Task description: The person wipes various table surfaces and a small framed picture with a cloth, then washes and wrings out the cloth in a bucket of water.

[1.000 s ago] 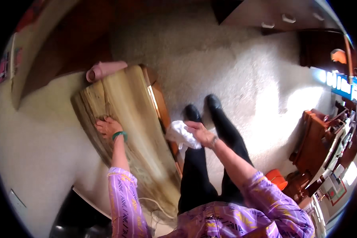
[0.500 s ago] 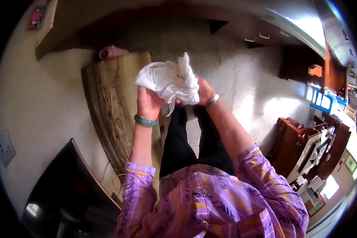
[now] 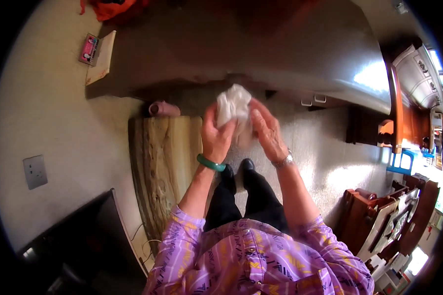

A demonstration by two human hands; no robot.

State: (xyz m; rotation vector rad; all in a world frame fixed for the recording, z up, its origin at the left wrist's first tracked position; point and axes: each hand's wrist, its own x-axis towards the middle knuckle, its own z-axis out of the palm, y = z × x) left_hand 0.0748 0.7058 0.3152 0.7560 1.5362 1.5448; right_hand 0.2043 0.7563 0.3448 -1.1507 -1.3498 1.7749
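Observation:
A white cloth (image 3: 233, 104), crumpled into a small bundle, is in front of me at the near edge of a dark brown tabletop. My left hand (image 3: 217, 137), with a green bangle on its wrist, is closed around the cloth's lower left side. At its right side is my right hand (image 3: 268, 130), wearing a watch with a metal band. Its thumb and fingers are bent against the cloth's edge. Motion smears the part between the two palms, so the cloth's lower end is hard to make out.
Ahead stretches the dark brown tabletop (image 3: 241, 44), with a pink picture card (image 3: 89, 49) by the wall at its left end. A wooden slab bench (image 3: 165, 167) stands to my left, beside a pink container (image 3: 163, 109) and a black screen (image 3: 88, 241). Wooden furniture (image 3: 362, 216) stands on the right.
Both hands have moved forward to the table edge. The cloth, loosely spread before, is now gathered into a smaller bundle. My view has shifted so more of the tabletop shows.

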